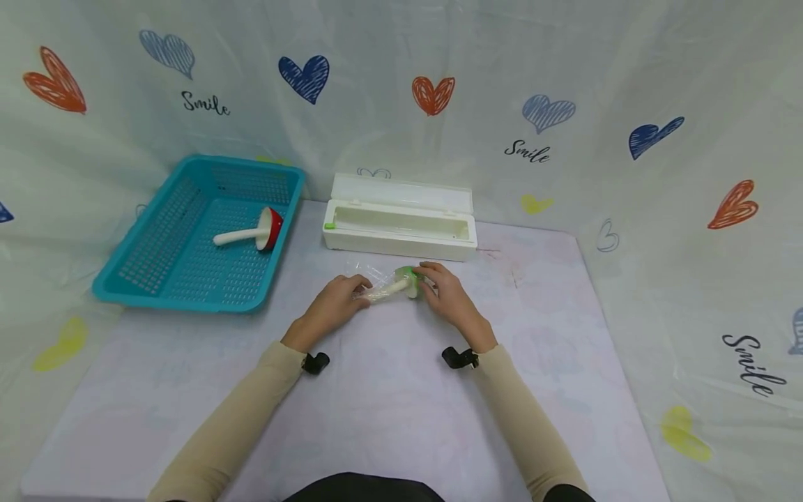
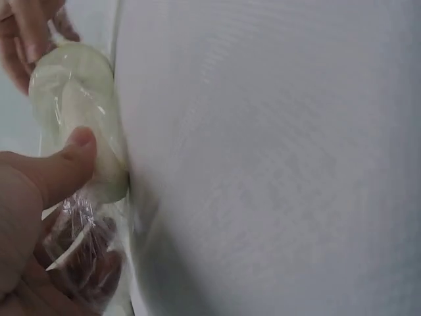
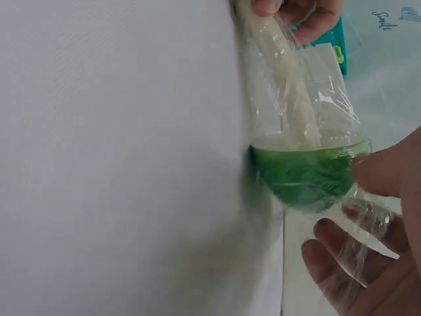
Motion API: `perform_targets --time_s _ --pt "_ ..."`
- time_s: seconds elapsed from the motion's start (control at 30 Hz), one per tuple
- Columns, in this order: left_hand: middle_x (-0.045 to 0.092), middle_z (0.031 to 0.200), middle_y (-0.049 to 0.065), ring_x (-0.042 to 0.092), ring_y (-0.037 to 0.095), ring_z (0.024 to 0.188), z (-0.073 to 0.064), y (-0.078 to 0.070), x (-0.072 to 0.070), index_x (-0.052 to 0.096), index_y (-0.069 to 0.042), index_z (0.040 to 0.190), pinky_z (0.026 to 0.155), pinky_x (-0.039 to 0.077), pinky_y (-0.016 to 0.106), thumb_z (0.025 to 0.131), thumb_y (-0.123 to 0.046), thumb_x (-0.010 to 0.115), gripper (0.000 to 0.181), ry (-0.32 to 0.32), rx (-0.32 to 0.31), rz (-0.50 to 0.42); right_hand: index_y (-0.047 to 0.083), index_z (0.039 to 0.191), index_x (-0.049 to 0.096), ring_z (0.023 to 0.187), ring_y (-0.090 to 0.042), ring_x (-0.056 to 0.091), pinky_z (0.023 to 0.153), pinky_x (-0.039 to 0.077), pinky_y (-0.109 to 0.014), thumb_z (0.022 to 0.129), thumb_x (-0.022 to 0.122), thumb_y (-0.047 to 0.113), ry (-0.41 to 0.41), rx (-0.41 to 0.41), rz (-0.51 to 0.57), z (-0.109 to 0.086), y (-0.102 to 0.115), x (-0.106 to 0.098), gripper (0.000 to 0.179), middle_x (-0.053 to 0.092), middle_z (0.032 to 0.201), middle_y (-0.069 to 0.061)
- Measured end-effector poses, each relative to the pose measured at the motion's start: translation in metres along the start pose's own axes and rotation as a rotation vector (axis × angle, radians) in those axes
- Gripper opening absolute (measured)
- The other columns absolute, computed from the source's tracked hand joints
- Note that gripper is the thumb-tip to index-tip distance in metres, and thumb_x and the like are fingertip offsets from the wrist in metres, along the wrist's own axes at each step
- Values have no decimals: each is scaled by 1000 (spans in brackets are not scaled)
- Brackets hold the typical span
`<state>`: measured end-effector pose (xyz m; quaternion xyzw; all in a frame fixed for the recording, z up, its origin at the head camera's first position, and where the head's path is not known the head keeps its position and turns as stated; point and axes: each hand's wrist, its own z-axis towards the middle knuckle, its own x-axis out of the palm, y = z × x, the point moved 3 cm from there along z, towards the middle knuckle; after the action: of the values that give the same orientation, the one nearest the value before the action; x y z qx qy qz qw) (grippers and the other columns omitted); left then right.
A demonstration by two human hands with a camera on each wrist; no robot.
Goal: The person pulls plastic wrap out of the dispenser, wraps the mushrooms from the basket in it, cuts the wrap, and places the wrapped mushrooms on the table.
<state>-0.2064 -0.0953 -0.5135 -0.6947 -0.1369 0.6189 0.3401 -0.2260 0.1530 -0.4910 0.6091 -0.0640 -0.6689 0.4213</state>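
Observation:
A toy mushroom with a green cap [image 3: 302, 174] and a long white stem [image 3: 293, 92] lies over the table, wrapped in clear plastic film [image 2: 85, 240]. My left hand [image 1: 332, 305] holds the stem through the film near its lower end, thumb on top. On the cap side is my right hand [image 1: 450, 300]: its thumb lies against the cap's edge, and the other fingers are curved behind loose film. In the left wrist view the pale underside of the cap [image 2: 72, 66] faces the camera.
Behind the hands stands a long white box [image 1: 401, 245] with its lid [image 1: 401, 191] raised. At the left, a blue-green basket [image 1: 182, 301] contains a red-capped toy mushroom [image 1: 270, 230]. A white sheet covers the table [image 1: 389, 404], and a heart-patterned curtain [image 1: 370, 132] hangs around it.

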Motion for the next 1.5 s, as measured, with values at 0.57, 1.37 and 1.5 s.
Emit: perform_targets --time_s 0.57,1.37,1.5 --pt "73 108 10 64 29 103 -2 0 -6 72 -7 117 91 50 47 91 -6 76 26 64 6 139 3 96 68 126 -33 64 91 59 -40 96 70 1 -74 96 101 1 -21 9 2 65 140 -16" --pt "72 117 19 65 34 109 -8 5 -13 67 -3 121 92 54 49 93 3 69 28 -105 -126 -101 2 104 77 96 -28 72 84 61 -37 94 74 5 -207 93 213 2 -17 16 11 76 104 -15" --pt "74 114 18 68 32 106 -6 5 -14 70 -1 116 90 56 49 95 2 67 21 -117 -116 -103 1 105 77 95 -29 73 83 61 -35 94 73 3 -227 57 228 1 -18 16 12 76 104 -16"
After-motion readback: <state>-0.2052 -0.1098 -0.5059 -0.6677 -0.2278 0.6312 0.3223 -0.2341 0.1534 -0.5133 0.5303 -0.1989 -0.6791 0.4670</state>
